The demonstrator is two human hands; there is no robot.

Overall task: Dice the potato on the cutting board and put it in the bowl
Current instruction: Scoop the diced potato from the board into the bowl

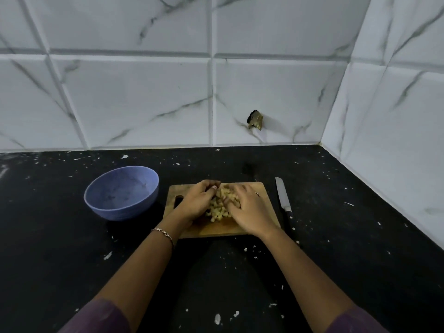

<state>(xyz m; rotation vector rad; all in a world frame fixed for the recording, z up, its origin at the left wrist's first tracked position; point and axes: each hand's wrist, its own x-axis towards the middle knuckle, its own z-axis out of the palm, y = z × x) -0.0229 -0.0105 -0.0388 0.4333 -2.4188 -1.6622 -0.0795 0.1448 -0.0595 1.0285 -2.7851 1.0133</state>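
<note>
Diced potato [219, 205] (heaped) lies between left hand [195, 204] and right hand [251, 211], fingers [209, 185] cupping it.

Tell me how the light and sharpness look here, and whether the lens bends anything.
Head view: dim, even light with no glare on the knife; grout lines on the wall splay toward the edges, a wide-lens effect; the diced potato looks soft; shadows are hard to see on the black counter.

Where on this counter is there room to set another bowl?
Bare counter lies left of the bowl, between the cutting board and the back wall, and right of the knife. Crowded: the board, where the left hand and right hand cup the diced potato.
</note>
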